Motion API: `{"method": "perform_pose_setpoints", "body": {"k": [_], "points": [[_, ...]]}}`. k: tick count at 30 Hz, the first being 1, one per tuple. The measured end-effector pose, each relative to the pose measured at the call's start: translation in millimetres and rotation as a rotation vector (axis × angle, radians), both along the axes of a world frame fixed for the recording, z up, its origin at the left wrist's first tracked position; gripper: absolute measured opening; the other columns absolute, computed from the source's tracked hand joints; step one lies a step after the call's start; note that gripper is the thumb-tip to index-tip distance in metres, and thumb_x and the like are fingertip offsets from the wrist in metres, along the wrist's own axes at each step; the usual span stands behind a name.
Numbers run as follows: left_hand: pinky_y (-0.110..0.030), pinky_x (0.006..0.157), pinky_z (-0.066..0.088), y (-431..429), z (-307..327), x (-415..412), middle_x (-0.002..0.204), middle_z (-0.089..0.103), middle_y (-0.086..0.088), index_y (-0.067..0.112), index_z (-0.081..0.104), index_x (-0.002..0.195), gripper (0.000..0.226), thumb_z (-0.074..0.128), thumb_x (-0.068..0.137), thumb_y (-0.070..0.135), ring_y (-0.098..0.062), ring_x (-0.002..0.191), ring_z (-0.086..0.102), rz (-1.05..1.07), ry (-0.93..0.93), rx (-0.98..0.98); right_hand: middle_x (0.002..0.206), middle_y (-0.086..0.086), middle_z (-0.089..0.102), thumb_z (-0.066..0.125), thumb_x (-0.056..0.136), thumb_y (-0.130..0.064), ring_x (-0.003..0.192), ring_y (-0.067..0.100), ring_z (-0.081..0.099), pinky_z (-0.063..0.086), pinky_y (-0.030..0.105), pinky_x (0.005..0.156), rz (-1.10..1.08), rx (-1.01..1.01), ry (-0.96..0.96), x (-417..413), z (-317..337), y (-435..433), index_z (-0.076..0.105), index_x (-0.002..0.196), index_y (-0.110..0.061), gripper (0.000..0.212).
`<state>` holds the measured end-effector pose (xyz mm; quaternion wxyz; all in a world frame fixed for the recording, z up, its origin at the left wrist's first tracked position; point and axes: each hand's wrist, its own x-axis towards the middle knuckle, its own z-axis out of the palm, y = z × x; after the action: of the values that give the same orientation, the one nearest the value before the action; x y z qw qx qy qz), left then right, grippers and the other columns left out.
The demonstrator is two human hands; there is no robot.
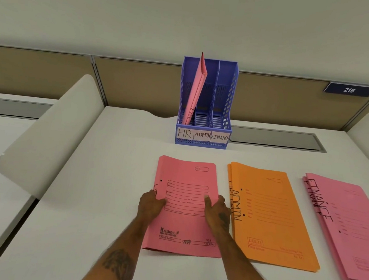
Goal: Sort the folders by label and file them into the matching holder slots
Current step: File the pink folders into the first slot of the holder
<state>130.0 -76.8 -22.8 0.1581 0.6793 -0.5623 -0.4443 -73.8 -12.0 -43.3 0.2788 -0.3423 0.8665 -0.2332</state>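
Between left grip (151,204) and right grip (217,209), both pinching its edges, an HR folder (188,178) is lying; beyond, a filed folder (195,91) is standing in the holder (225,94); rightward, ADMIN pile (270,214) and FINANCE pile (350,225) are waiting.

left hand (151,204): pinches folder (187,175) left edge | right hand (218,208): pinches right edge | thumbs on top

The ADMIN slot (204,119) and FINANCE slot (220,118) of the holder (230,94) are accessible from above. A tilted pink folder (195,91) obstructs the HR slot (181,108). Open desk (122,147) extends left to the white divider (52,132).
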Motion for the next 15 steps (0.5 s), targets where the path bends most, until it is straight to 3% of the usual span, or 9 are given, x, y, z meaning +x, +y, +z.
{"method": "perform_pose_setpoints", "body": {"k": [10, 15], "points": [[-0.039, 0.082, 0.06, 13.8, 22.1, -7.0, 0.124, 0.065, -0.004, 0.017, 0.049, 0.136, 0.041, 0.057, 0.096, 0.02, -0.022, 0.099, 0.069, 0.032, 0.211, -0.143, 0.141, 0.015, 0.049, 0.041, 0.096, -0.056, 0.127, 0.037, 0.048, 0.05, 0.048, 0.097, 0.052, 0.009, -0.061, -4.8, 14.1, 1.3, 0.026, 0.148, -0.011, 0.071], [-0.034, 0.08, 0.059, 14.5, 49.7, -24.6, 0.12, 0.066, -0.001, 0.02, 0.05, 0.133, 0.035, 0.052, 0.098, 0.022, -0.015, 0.096, 0.068, -0.021, 0.251, -0.263, 0.142, 0.012, 0.05, 0.044, 0.09, -0.065, 0.129, 0.032, 0.046, 0.045, 0.046, 0.101, 0.205, -0.061, 0.091, 3.3, 58.7, -17.0, 0.036, 0.145, -0.014, 0.075]]}}
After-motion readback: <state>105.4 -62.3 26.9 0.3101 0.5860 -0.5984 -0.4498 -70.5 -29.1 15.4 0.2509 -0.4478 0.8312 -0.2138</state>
